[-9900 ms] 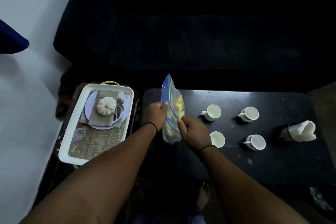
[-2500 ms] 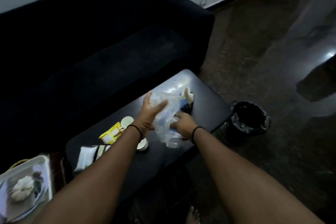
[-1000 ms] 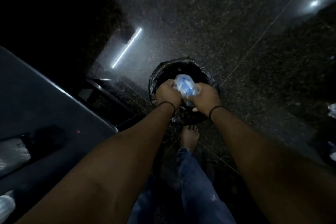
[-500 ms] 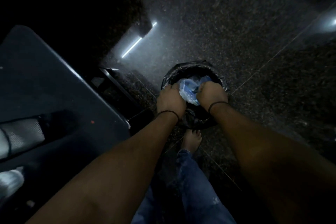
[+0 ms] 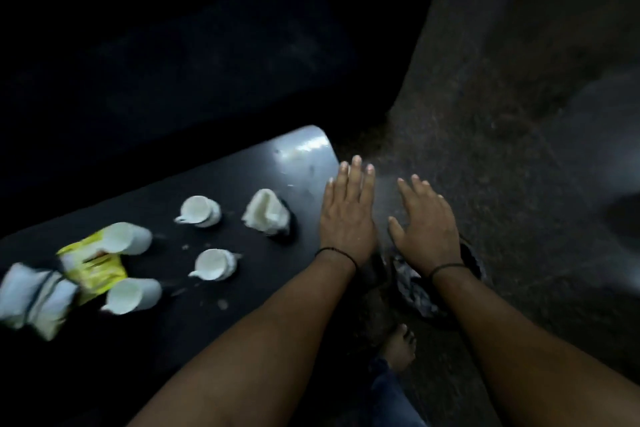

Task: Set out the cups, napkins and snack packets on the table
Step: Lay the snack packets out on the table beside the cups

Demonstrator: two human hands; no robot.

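Dim room with a speckled stone floor (image 5: 502, 107) and a dark sofa (image 5: 207, 45) along the far side of a low black surface (image 5: 242, 288). Everything here is placed relative to that surface.

On it stand four white cups. One cup (image 5: 199, 211) sits toward the sofa side, near the middle. A second cup (image 5: 214, 264) sits nearer the person. Two more cups, one (image 5: 126, 238) toward the sofa and one (image 5: 133, 295) on the person's side, flank a yellow snack packet (image 5: 91, 265) at the left part of the surface, both touching or just beside it. A whitish packet (image 5: 33, 298) lies at the far left edge of view, just beside the yellow one; it is blurred. A holder of white napkins (image 5: 265, 211) stands toward the right end.

The left hand (image 5: 348, 215) hovers over the right end of the surface, fingers spread and straight, palm down, holding nothing. The right hand (image 5: 424, 222) hangs past the right end, above the floor, also spread open and empty. Each wrist wears a thin dark band.

Below the right wrist, on the floor off the right end, a black lined bin (image 5: 415, 288) shows crumpled clear plastic inside. A bare foot (image 5: 398, 347) rests on the floor beside the bin.
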